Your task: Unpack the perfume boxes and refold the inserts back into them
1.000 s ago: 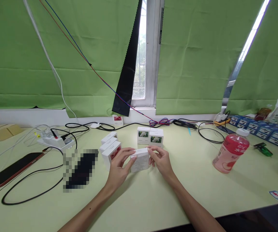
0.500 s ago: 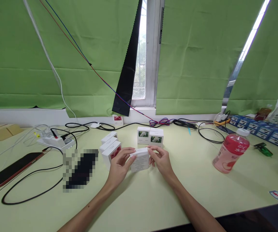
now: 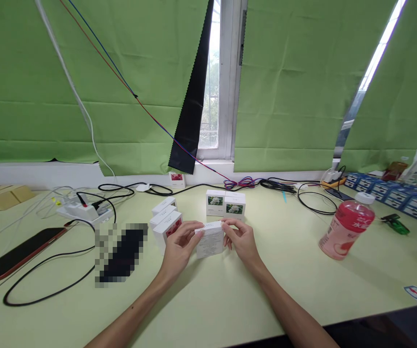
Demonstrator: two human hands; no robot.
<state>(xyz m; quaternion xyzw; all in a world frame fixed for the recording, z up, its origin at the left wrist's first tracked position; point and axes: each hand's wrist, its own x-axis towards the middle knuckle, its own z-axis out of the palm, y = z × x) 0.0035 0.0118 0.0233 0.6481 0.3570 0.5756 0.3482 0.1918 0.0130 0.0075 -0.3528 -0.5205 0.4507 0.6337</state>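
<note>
A small white box (image 3: 210,242) stands upright on the table before me, its side with fine print turned my way. My left hand (image 3: 180,244) grips its left edge between thumb and fingers. On the opposite side, my right hand (image 3: 240,240) pinches the upper right corner. Close beyond my left hand is a row of white boxes (image 3: 163,220), the nearest bearing a red flower picture. Two white boxes with white-flower pictures (image 3: 225,205) stand side by side behind the held one.
A pink drink bottle (image 3: 347,226) stands at right, near blue boxes (image 3: 393,193) and a green object (image 3: 397,224). Leftward lie a phone (image 3: 22,253), a power strip (image 3: 84,211), a blurred dark patch and loose black cables. Another small box (image 3: 177,180) leans by the wall.
</note>
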